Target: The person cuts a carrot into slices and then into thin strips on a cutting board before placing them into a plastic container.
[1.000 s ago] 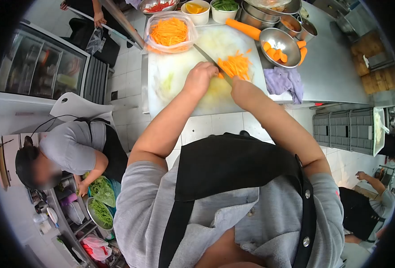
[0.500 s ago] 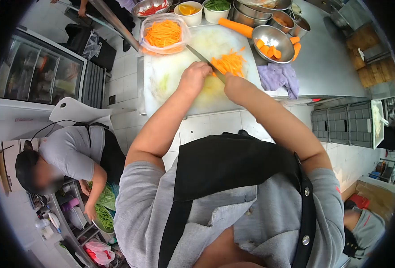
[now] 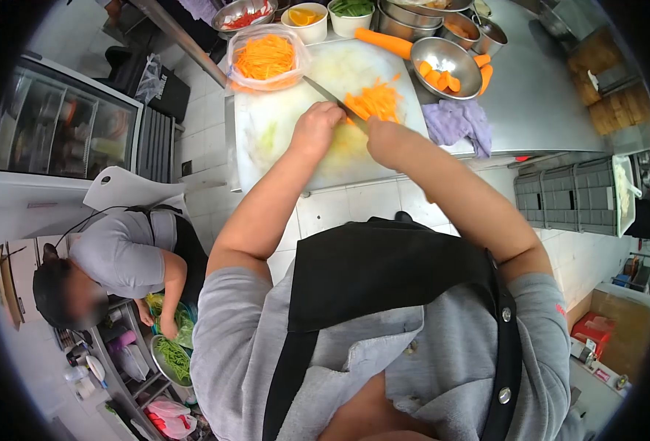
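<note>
My right hand (image 3: 386,140) is wrapped round the handle end of a long knife (image 3: 325,92), whose blade points to the upper left over the white cutting board (image 3: 266,158). Beside the blade, my left hand (image 3: 319,126) has its fingers bent and pressed together at a small piece of carrot, mostly hidden under the fingertips. Shredded carrot (image 3: 376,101) lies in a loose pile just beyond the knife. At the board's upper left stands a plastic-lined bowl of carrot shreds (image 3: 265,59).
A metal bowl (image 3: 466,62) with carrot pieces, a whole carrot (image 3: 384,42) and a purple cloth (image 3: 457,125) lie right of the board. Tubs and pans line the back. At the left, a co-worker (image 3: 123,253) bends over green vegetables. Grey crates (image 3: 567,198) stand at the right.
My hands and the knife have barely moved. The co-worker at the left has shifted a hand over the greens. A person at the lower right has mostly gone from view.
</note>
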`<state>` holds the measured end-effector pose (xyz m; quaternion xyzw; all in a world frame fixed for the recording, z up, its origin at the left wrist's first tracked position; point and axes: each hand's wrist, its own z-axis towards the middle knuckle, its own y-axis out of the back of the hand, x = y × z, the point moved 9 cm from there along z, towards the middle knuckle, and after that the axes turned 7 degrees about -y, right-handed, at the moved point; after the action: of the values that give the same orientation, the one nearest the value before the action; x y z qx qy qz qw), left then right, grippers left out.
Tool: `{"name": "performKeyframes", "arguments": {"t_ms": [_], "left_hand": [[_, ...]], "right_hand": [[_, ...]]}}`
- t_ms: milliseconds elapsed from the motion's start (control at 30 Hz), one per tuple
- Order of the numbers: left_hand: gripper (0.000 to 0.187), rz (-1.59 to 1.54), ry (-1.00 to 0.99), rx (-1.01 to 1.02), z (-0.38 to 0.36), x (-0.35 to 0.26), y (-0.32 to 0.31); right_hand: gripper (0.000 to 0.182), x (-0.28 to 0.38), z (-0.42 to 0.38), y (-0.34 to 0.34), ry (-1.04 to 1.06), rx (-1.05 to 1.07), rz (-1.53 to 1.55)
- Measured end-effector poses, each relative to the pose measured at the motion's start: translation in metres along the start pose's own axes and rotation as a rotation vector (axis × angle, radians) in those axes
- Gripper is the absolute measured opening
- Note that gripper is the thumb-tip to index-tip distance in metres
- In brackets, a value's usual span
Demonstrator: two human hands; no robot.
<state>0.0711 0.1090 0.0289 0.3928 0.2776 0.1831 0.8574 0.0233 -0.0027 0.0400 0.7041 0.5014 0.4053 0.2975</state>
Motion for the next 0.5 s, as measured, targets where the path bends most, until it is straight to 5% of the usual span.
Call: {"name": "performKeyframes", "arguments": {"t_ms": [500], "left_hand": [[0.005,-0.035,0.000,0.007,0.001,0.004,0.000]], "right_hand": [[0.026,0.003,-0.003,0.002,-0.032,0.063,0.012]]}}
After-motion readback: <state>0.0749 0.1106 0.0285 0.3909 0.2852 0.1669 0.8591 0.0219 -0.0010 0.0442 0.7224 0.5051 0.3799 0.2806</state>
